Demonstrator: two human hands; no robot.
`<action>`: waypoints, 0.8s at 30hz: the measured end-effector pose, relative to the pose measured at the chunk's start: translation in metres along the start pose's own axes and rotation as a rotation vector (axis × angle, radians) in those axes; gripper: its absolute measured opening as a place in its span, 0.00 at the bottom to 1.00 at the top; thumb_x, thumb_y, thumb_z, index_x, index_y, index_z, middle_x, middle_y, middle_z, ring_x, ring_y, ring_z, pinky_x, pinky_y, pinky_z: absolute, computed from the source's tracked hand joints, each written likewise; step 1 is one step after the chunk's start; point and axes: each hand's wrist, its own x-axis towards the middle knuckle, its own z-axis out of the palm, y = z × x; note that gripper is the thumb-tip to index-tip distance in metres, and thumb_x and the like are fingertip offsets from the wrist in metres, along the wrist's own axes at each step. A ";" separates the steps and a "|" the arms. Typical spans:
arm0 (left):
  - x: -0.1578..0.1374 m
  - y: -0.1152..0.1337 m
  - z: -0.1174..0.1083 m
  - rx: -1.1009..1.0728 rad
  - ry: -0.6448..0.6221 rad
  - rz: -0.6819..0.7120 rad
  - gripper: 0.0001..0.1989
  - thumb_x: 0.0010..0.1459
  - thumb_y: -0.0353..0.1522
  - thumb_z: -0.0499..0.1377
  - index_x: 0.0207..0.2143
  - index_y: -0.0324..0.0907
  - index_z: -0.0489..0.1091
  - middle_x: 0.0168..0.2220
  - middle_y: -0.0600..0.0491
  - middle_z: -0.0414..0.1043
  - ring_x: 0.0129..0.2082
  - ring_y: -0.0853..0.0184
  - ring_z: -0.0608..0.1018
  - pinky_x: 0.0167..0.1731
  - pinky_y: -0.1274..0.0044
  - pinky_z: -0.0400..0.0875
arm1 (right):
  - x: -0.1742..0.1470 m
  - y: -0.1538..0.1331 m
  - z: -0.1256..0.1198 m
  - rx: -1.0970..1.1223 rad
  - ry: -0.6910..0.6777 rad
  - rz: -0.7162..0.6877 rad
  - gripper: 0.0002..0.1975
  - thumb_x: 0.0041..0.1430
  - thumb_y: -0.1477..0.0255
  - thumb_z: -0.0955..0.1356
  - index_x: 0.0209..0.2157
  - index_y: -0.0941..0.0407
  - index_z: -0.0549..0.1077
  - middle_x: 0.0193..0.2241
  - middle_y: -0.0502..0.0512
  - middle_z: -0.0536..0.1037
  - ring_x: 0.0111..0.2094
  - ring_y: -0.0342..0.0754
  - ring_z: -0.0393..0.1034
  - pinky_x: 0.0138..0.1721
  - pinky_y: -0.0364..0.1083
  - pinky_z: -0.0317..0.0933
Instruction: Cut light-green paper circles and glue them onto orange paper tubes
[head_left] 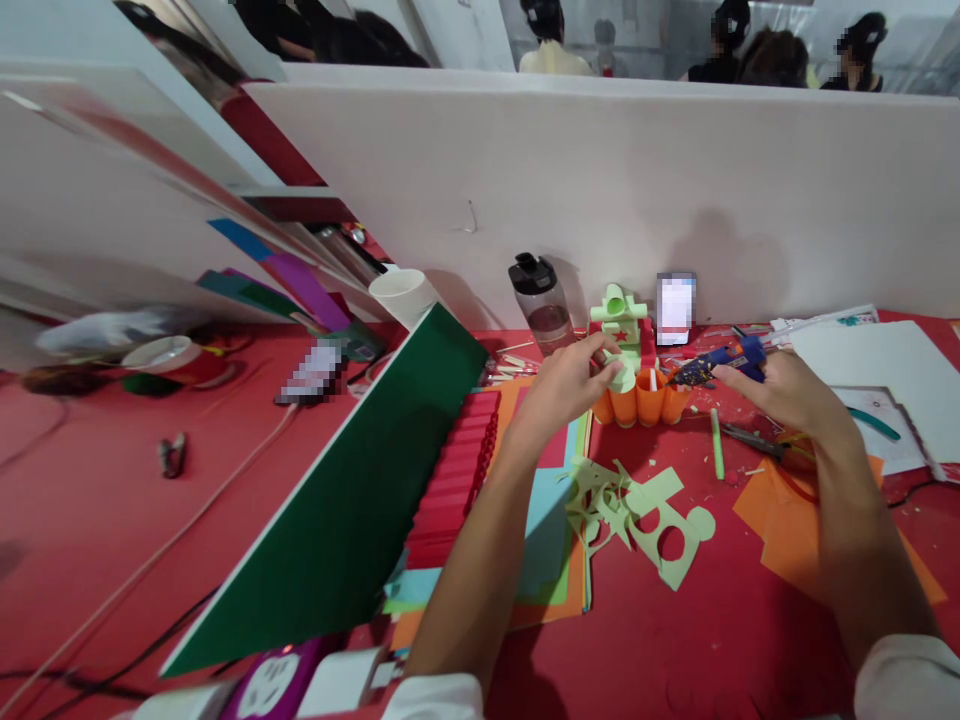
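Note:
My right hand is wrapped round a dark blue glue gun, whose nozzle points left at a row of orange paper tubes. My left hand is closed, thumb and fingertips on a light green paper piece at the left end of that row. Just behind stands a structure of light green paper tubes, its lower part partly hidden by my fingers. Light green paper scraps with round holes lie on the red table in front of the tubes.
A water bottle and a phone stand along the white partition. A green board leans at left beside red ridged paper. Scissors, a light green marker and orange sheets lie at right.

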 end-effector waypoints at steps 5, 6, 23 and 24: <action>0.000 0.002 -0.001 -0.001 -0.006 -0.015 0.07 0.68 0.34 0.59 0.46 0.44 0.73 0.36 0.53 0.78 0.35 0.62 0.78 0.33 0.73 0.64 | 0.000 0.001 0.002 -0.012 0.007 -0.054 0.26 0.66 0.45 0.67 0.24 0.51 0.67 0.21 0.50 0.73 0.27 0.50 0.68 0.32 0.48 0.58; 0.000 0.002 -0.001 -0.002 -0.005 -0.016 0.07 0.68 0.34 0.59 0.46 0.44 0.73 0.36 0.53 0.78 0.35 0.62 0.78 0.33 0.73 0.64 | 0.000 0.001 0.002 -0.012 0.007 -0.062 0.26 0.66 0.46 0.67 0.24 0.51 0.68 0.21 0.50 0.73 0.27 0.50 0.68 0.32 0.48 0.58; 0.000 0.003 -0.002 0.019 0.003 0.003 0.07 0.68 0.35 0.59 0.46 0.45 0.74 0.36 0.52 0.79 0.35 0.60 0.79 0.33 0.73 0.66 | 0.003 -0.005 0.013 -0.013 0.002 -0.080 0.26 0.66 0.45 0.66 0.26 0.52 0.70 0.24 0.51 0.75 0.27 0.50 0.67 0.33 0.48 0.60; 0.000 0.003 -0.002 0.020 0.002 -0.002 0.07 0.69 0.36 0.59 0.47 0.45 0.74 0.36 0.52 0.79 0.36 0.60 0.79 0.33 0.73 0.65 | 0.003 -0.004 0.013 -0.011 0.004 -0.080 0.25 0.66 0.45 0.66 0.27 0.52 0.70 0.24 0.51 0.76 0.27 0.50 0.68 0.32 0.48 0.60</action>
